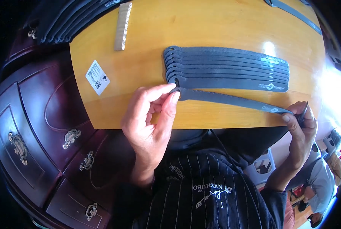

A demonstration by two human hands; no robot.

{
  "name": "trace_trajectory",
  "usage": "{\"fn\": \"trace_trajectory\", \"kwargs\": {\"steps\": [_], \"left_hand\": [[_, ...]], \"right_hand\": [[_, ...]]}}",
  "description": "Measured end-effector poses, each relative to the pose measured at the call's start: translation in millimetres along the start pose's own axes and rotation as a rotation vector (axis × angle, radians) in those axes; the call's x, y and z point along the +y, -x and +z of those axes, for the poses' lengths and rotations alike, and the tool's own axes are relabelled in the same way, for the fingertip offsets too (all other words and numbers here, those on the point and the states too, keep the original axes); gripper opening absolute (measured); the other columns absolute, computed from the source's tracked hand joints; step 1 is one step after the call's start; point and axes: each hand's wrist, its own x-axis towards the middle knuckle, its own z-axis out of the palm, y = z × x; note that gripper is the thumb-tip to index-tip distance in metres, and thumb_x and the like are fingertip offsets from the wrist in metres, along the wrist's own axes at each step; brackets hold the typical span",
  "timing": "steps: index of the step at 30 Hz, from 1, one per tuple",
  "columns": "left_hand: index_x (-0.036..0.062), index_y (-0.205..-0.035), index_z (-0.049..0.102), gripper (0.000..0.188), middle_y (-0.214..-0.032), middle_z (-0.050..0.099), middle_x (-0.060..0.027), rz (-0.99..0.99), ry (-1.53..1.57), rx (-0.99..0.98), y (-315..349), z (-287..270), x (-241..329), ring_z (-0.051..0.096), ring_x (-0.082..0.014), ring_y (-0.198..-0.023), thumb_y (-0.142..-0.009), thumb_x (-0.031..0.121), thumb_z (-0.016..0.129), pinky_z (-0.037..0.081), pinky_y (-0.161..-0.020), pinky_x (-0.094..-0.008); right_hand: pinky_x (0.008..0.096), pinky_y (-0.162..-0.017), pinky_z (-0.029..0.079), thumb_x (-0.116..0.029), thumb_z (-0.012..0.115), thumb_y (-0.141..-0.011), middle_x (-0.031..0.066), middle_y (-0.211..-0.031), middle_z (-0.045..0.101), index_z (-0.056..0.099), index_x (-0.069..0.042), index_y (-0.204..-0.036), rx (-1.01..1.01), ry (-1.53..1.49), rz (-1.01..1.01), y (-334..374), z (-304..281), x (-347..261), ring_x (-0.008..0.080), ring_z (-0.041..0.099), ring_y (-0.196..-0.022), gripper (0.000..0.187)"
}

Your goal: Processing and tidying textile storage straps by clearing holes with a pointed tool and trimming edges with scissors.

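A black hook-and-loop strap [224, 100] stretches between my two hands above the table's near edge. My left hand [149, 118] pinches its rounded, holed end between thumb and index finger. The strap's far end is gripped by my right hand [302, 131], thumb on top. Something dark also shows between the right fingers, but I cannot make out whether it belongs to the same strap. Just beyond lies an overlapping row of several like straps [231, 71], fanned with their holed ends at the left. The left fingertips are right beside the nearest one's end.
On the yellow wooden table [140, 76] lie a cardboard strip [122, 28] and a white label [97, 77]. More black straps [79, 21] stand out at the far left, and another strap [296, 16] at the far right. Dark drawers [37, 110] flank the left; a person [321, 183] is at the right.
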Motion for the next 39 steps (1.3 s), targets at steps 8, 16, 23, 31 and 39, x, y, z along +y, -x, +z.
{"fn": "trace_trajectory", "kwargs": {"steps": [8,16,23,31,39], "left_hand": [[-0.0032,-0.094,0.06,0.016,-0.079,0.062,-0.0039,0.043,0.029,0.089,-5.1,6.1,-4.5,0.055,-0.0041,-0.067,-0.081,-0.005,0.069,0.047,-0.062,-0.0173],[-0.0025,-0.091,0.058,0.016,-0.076,0.06,-0.0026,0.065,0.012,0.093,-7.3,9.9,-4.0,0.053,-0.0028,-0.063,-0.081,-0.006,0.069,0.044,-0.056,-0.0162],[0.0002,-0.093,0.058,0.017,-0.074,0.057,0.0004,-0.008,0.0,0.072,-6.7,16.2,1.2,0.051,-0.0017,-0.063,-0.081,-0.005,0.069,0.042,-0.057,-0.0164],[0.0007,-0.095,0.055,0.018,-0.078,0.054,0.0007,-0.048,-0.104,0.097,-7.3,13.0,10.0,0.047,-0.003,-0.065,-0.083,-0.002,0.068,0.04,-0.06,-0.0159],[0.0002,-0.097,0.055,0.018,-0.077,0.053,-0.0002,-0.076,-0.149,0.061,-5.1,12.1,6.3,0.047,-0.0036,-0.066,-0.084,-0.001,0.068,0.039,-0.061,-0.0159]], "right_hand": [[0.0188,-0.068,0.038,-0.01,0.073,-0.081,-0.0027,-0.079,0.06,0.065,-0.002,-0.093,0.084,0.04,0.052,-4.6,3.5,0.7,0.0041,0.05,-0.07,0.017],[0.0183,-0.063,0.034,-0.013,0.074,-0.081,-0.0041,-0.077,0.058,0.064,-0.003,-0.091,0.074,0.018,0.075,-11.0,1.8,-3.6,0.0034,0.046,-0.067,0.018],[0.0184,-0.059,0.033,-0.01,0.074,-0.079,-0.0059,-0.069,0.054,0.062,-0.003,-0.083,0.124,0.059,0.104,-12.3,5.9,-13.7,0.0032,0.043,-0.061,0.014],[0.0215,-0.057,0.043,-0.012,0.077,-0.077,0.0016,-0.065,0.059,0.062,-0.001,-0.081,0.072,0.119,0.061,-22.9,10.1,-17.2,0.0065,0.053,-0.061,0.019],[0.0235,-0.056,0.043,-0.013,0.076,-0.077,0.0035,-0.063,0.056,0.059,-0.001,-0.078,0.067,0.186,-0.012,-26.0,6.0,-10.7,0.0094,0.052,-0.059,0.021]]}}
